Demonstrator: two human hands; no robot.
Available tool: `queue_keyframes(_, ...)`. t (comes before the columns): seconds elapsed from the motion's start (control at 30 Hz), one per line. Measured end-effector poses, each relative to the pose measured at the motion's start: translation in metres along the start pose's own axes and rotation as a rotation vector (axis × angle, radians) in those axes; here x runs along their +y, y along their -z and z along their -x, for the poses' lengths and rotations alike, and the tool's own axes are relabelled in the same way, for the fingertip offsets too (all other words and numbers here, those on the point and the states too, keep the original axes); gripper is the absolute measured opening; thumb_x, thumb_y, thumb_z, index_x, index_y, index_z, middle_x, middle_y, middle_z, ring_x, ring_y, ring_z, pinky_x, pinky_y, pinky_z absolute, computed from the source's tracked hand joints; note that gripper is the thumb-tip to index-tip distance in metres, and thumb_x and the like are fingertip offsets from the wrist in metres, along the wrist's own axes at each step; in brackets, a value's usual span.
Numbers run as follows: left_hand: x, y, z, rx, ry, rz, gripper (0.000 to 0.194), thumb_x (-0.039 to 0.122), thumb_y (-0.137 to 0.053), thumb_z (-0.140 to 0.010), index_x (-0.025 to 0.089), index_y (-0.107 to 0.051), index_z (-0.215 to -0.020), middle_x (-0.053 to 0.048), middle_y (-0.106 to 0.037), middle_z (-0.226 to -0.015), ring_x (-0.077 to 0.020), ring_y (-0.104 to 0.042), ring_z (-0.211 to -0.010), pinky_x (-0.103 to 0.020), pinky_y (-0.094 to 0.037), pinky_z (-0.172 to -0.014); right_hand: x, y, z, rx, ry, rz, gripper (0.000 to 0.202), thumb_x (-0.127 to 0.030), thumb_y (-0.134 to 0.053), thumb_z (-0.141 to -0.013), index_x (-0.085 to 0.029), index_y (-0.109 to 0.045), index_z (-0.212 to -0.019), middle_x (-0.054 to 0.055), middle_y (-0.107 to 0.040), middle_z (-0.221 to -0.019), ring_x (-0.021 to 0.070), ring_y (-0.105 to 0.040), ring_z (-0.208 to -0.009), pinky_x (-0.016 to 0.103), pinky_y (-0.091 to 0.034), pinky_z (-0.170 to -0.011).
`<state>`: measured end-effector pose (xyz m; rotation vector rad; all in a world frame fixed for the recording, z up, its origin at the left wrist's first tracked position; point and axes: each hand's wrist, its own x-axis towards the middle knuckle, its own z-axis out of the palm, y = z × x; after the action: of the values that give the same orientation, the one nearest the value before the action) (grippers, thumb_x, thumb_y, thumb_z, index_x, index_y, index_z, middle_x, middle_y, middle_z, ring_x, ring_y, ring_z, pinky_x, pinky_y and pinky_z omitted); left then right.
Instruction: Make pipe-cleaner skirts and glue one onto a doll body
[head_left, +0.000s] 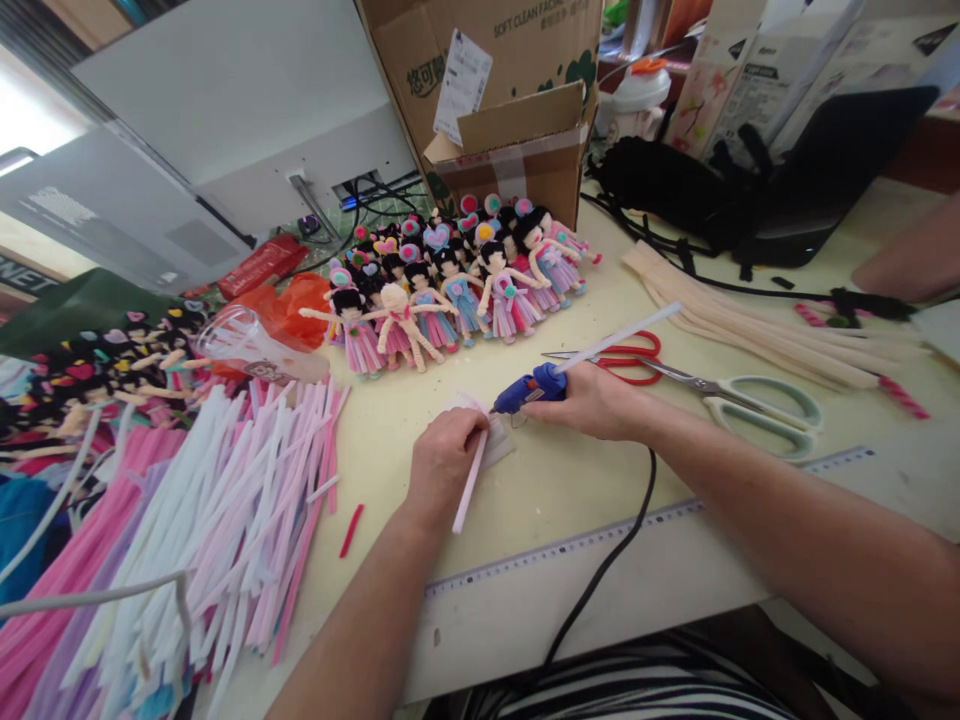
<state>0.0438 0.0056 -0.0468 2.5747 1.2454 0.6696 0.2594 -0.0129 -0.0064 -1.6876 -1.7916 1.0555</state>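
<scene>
My right hand [600,402] is wrapped round a blue glue gun [534,388], whose nozzle points left. A long translucent glue stick [622,336] sticks out of the gun's back end. Just left of the nozzle, my left hand [447,450] is closed on a pale pink pipe cleaner [469,486], one end of which hangs down toward me. The nozzle tip is close to my left fingers; whether it touches the pipe cleaner I cannot tell. Beneath them lies a small pale sheet [496,446] on the table.
Several pipe cleaner dolls [450,290] stand before a cardboard box [517,170]. White and pink pipe cleaners [217,500] are heaped at left. Red scissors [630,358], pale green-handled scissors [757,405] and beige pipe cleaners [750,310] lie right. A ruler [555,555] and black cord [611,560] run near the front edge.
</scene>
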Motion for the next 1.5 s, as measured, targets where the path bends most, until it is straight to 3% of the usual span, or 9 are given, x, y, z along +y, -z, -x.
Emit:
queue_keyframes(0.13, 0.0011, 0.0001, -0.0002, 0.001, 0.002, 0.001, 0.013, 0.013, -0.051, -0.083, 0.021, -0.059, -0.077, -0.001, -0.065, -0.077, -0.0155, -0.058, -0.073, -0.027, -0.045, -0.067, -0.0008, 0.0008, 0.0013, 0.009, -0.004, 0.004, 0.024, -0.032, -0.059, -0.075, -0.024, -0.075, -0.091, -0.002, -0.069, -0.072, 0.0151, -0.060, -0.069, 0.023, -0.046, -0.061)
queue_keyframes(0.43, 0.0037, 0.0004, -0.0005, 0.003, 0.014, 0.005, 0.013, 0.014, -0.050, -0.083, 0.021, -0.060, -0.076, -0.002, -0.065, -0.077, -0.0157, -0.058, -0.074, -0.027, -0.046, -0.069, 0.0003, 0.0049, 0.0030, -0.051, 0.037, -0.028, 0.031, -0.029, -0.058, -0.078, -0.026, -0.072, -0.106, -0.002, -0.073, -0.088, 0.0168, -0.063, -0.080, 0.024, -0.050, -0.072)
queue_keyframes(0.77, 0.0046, 0.0005, -0.0007, 0.009, 0.015, -0.005, 0.014, 0.013, -0.051, -0.082, 0.021, -0.059, -0.075, -0.002, -0.065, -0.076, -0.0161, -0.059, -0.074, -0.027, -0.046, -0.068, 0.0031, 0.0033, 0.0034, -0.016, 0.039, 0.029, 0.023, -0.032, -0.059, -0.076, -0.023, -0.073, -0.092, -0.002, -0.069, -0.074, 0.0153, -0.059, -0.071, 0.022, -0.046, -0.061)
queue_keyframes(1.5, 0.0045, -0.0012, -0.0006, 0.017, 0.021, -0.009, 0.013, 0.010, -0.053, -0.081, 0.020, -0.060, -0.076, -0.001, -0.065, -0.077, -0.0153, -0.059, -0.075, -0.026, -0.045, -0.069, 0.0032, 0.0034, 0.0066, -0.007, 0.018, 0.060, 0.022, -0.035, -0.059, -0.073, -0.022, -0.073, -0.085, -0.002, -0.066, -0.070, 0.0151, -0.057, -0.068, 0.023, -0.043, -0.058)
